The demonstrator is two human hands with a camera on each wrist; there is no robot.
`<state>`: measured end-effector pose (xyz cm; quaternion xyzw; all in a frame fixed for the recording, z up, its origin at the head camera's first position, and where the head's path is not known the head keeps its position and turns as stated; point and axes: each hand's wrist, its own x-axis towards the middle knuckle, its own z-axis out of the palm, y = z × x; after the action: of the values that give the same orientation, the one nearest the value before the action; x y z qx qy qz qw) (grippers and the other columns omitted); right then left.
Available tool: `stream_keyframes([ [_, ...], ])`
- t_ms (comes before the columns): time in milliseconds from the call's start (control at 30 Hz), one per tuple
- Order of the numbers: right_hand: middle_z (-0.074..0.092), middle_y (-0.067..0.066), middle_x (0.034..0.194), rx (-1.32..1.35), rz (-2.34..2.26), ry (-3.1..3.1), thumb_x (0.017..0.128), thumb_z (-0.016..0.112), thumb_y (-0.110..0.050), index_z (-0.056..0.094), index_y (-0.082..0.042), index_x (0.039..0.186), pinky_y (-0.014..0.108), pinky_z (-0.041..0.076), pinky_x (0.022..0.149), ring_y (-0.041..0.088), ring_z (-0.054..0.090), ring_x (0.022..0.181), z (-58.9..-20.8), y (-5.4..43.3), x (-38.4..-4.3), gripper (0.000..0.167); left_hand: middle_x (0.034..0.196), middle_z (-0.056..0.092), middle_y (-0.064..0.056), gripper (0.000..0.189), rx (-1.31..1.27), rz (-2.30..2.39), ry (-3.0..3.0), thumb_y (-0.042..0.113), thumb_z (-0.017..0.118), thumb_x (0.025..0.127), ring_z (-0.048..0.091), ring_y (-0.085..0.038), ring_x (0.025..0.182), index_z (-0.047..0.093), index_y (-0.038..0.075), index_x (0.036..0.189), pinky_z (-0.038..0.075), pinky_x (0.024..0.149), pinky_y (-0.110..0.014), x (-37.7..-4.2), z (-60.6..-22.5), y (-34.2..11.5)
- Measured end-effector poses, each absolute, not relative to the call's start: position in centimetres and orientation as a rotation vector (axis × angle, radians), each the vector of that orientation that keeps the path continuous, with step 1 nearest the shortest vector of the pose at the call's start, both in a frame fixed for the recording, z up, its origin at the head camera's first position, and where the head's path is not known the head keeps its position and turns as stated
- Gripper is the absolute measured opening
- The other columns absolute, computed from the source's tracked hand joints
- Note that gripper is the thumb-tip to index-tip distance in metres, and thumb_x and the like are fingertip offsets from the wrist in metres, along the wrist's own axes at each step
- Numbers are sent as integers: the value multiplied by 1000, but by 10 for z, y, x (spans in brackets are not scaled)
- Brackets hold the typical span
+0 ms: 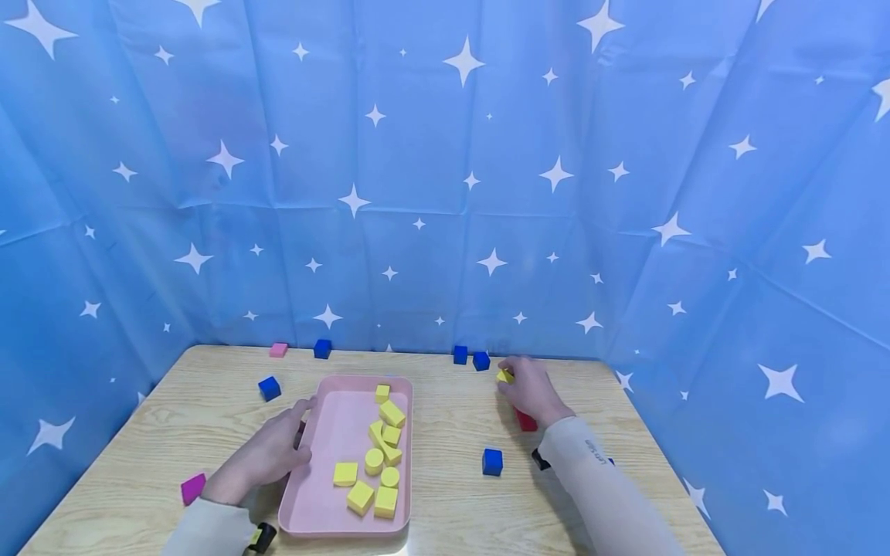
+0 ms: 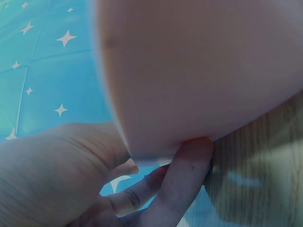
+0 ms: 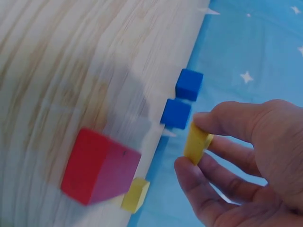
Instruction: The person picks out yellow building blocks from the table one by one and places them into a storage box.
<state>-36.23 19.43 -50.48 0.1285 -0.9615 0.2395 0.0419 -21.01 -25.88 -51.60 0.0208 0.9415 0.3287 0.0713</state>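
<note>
My left hand point(image 1: 267, 448) grips the left side of a pink tray point(image 1: 327, 527), thumb at the rim. In the left wrist view a fingertip point(image 2: 196, 146) presses the tray's underside. Several yellow blocks point(image 1: 361, 497) of mixed shapes lie in the tray's right half. Over the table's back right, my right hand point(image 1: 534, 388) pinches a small yellow block point(image 3: 195, 144) between thumb and finger. Below that hand in the right wrist view stand a red block point(image 3: 87, 165) and a second yellow block point(image 3: 136, 195) beside it.
Two blue cubes point(image 1: 470, 358) sit at the table's back edge, left of my right hand. Another blue cube point(image 1: 492, 462) is nearer the front. Left of the tray lie blue cubes point(image 1: 270, 388), a pink block point(image 1: 279, 350) and a magenta block point(image 1: 193, 489). A starry blue curtain point(image 1: 417, 154) hangs behind.
</note>
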Motion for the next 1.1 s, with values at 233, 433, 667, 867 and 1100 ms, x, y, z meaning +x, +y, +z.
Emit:
stream_keyframes([
  [233, 81, 24, 139, 458, 717, -2938, 105, 84, -7, 80, 3, 141, 58, 68, 112, 39, 78, 129, -501, 177, -360, 37, 152, 71, -27, 91, 82, 1006, 2839, 2, 83, 96, 76, -37, 130, 39, -5, 175, 67, 114, -64, -209, -516, -259],
  [433, 82, 22, 134, 530, 767, -2918, 104, 84, -5, 80, 2, 141, 54, 70, 104, 36, 79, 124, -500, 162, -358, 38, 152, 71, -28, 91, 81, 992, 2846, 2, 83, 96, 76, -37, 130, 39, -5, 175, 66, 114, -64, -209, -515, -259],
  [667, 83, 16, 122, 613, 734, -2899, 104, 85, -5, 81, 1, 140, 45, 69, 91, 24, 72, 104, -498, 144, -352, 37, 149, 72, -28, 90, 85, 988, 2848, 1, 82, 95, 76, -36, 127, 40, -5, 174, 67, 112, -63, -210, -515, -259],
  [867, 82, 18, 130, 665, 746, -2899, 105, 84, -6, 81, -1, 140, 49, 71, 99, 29, 77, 115, -495, 127, -350, 36, 153, 71, -28, 91, 66, 995, 2837, 1, 81, 96, 75, -36, 130, 39, -4, 176, 67, 114, -63, -211, -514, -258],
  [1100, 80, 18, 133, 712, 763, -2905, 105, 84, -8, 79, 0, 142, 50, 72, 105, 30, 76, 118, -495, 102, -347, 38, 153, 70, -30, 90, 75, 996, 2837, 1, 81, 96, 76, -38, 131, 38, -6, 175, 67, 113, -63, -210, -514, -258],
])
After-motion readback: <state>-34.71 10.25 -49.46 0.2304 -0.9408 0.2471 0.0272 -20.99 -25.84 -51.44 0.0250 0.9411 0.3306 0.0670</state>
